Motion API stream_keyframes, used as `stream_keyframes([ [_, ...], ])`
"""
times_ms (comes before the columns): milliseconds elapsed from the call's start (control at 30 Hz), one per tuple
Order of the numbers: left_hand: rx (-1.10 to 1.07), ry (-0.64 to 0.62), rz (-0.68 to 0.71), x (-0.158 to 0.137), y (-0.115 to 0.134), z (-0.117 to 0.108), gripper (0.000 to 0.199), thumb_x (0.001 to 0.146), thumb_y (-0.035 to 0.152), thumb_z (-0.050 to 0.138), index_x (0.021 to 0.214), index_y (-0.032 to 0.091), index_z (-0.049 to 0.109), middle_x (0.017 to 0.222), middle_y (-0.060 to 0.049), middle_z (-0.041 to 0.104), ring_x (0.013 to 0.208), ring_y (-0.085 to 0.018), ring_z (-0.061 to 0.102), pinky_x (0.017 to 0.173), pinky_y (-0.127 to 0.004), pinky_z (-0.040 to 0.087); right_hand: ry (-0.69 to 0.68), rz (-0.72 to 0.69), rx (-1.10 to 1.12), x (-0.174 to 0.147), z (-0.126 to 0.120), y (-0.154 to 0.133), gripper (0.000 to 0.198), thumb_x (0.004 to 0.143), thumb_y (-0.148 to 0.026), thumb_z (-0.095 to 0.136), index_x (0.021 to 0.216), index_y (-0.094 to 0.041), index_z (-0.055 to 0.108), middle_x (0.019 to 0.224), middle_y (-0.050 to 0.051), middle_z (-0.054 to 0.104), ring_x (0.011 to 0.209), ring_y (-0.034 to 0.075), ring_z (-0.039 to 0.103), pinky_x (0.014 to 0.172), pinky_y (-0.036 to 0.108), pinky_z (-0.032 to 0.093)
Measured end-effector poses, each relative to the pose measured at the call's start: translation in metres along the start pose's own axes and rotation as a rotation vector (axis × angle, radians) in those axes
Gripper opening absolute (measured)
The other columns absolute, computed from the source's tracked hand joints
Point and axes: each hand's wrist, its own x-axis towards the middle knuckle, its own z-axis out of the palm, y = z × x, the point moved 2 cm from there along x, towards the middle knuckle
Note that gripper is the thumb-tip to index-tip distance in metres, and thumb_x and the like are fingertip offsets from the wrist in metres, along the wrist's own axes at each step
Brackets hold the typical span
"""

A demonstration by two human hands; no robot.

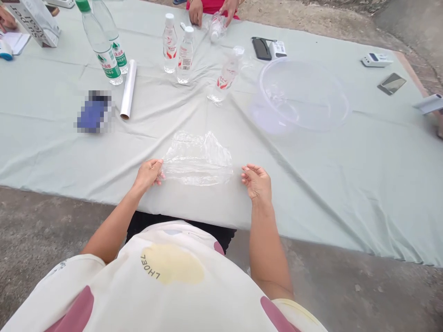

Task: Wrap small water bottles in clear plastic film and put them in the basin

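Observation:
A crumpled sheet of clear cling film [199, 163] lies along the near side of the cloth-covered table, its top edge bunched and wavy. At its left edge, my left hand [148, 175] pinches the film between thumb and fingers. Just beyond the film's right edge is my right hand [256, 182], loosely curled with the fingers a little apart. A small gap shows between those fingers and the film, and I see nothing in them. Farther back on the left lies a roll of cling film [128, 90].
Water bottles [110, 60] with green labels stand back left. Red-labelled bottles [185, 55] stand mid-table, with another bottle [226, 76] tilted. A clear basin [304, 94] sits right. Phones lie behind it and at far right [392, 84]. Another person's hands [226, 10] handle a wrapped bottle opposite.

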Motion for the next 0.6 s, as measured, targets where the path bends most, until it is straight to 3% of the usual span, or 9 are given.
stream_keyframes([
  [100,0.413,0.260,0.214,-0.012,0.014,-0.012,0.047,0.090,0.042,0.052,0.130,0.017,0.057,0.084,-0.008,0.072,0.074,-0.025,0.067,0.067,-0.033,0.048,0.173,-0.169,-0.164,-0.004,-0.009,-0.010,0.027,0.075,-0.042,0.062,0.096,-0.025,0.058,0.108,0.005,0.067,0.076,0.014,0.066,0.062,0.029,0.054],
  [167,0.586,0.398,0.393,-0.016,0.029,-0.015,0.047,0.093,0.032,0.046,0.138,0.017,0.051,0.109,-0.013,0.070,0.098,-0.028,0.066,0.081,-0.038,0.050,0.139,-0.332,-0.285,-0.012,0.000,-0.020,0.024,0.083,-0.042,0.054,0.100,-0.025,0.058,0.111,0.006,0.067,0.084,0.018,0.068,0.072,0.034,0.056],
  [233,0.726,0.261,0.577,-0.011,0.042,-0.010,0.047,0.093,0.025,0.045,0.139,0.020,0.051,0.133,-0.014,0.061,0.122,-0.029,0.057,0.096,-0.042,0.047,-0.048,-0.534,-0.457,-0.024,0.022,-0.028,0.027,0.088,-0.043,0.051,0.108,-0.027,0.060,0.120,0.008,0.065,0.098,0.021,0.067,0.084,0.039,0.056],
  [300,0.897,-0.040,0.681,0.000,0.049,-0.002,0.054,0.088,0.025,0.058,0.142,0.024,0.050,0.152,-0.011,0.048,0.142,-0.031,0.040,0.112,-0.046,0.036,-0.347,-0.744,-0.700,-0.036,0.050,-0.031,0.041,0.088,-0.046,0.057,0.125,-0.029,0.057,0.139,0.010,0.056,0.124,0.027,0.058,0.100,0.046,0.050],
  [400,1.130,-0.350,0.610,0.017,0.044,0.005,0.091,0.071,0.030,0.080,0.151,0.026,0.038,0.164,-0.009,0.028,0.153,-0.036,0.015,0.122,-0.057,0.015,-0.714,-0.887,-1.120,-0.041,0.081,-0.023,0.084,0.077,-0.049,0.074,0.150,-0.030,0.038,0.163,0.013,0.028,0.151,0.036,0.023,0.118,0.058,0.028],
  [500,1.209,-0.412,0.514,0.027,0.034,0.003,0.118,0.062,0.042,0.087,0.158,0.024,0.023,0.167,-0.011,0.016,0.154,-0.039,0.003,0.121,-0.063,0.004,-0.817,-0.832,-1.407,-0.029,0.085,-0.013,0.109,0.069,-0.052,0.081,0.158,-0.029,0.023,0.167,0.015,0.011,0.154,0.041,0.008,0.119,0.065,0.018],
  [600,1.185,-0.407,0.489,0.030,0.026,-0.001,0.127,0.060,0.054,0.085,0.160,0.023,0.014,0.168,-0.012,0.010,0.154,-0.040,-0.001,0.120,-0.064,-0.001,-0.825,-0.804,-1.511,-0.006,0.067,-0.016,0.106,0.070,-0.058,0.077,0.158,-0.032,0.023,0.168,0.012,0.012,0.154,0.040,0.010,0.117,0.067,0.020],
])
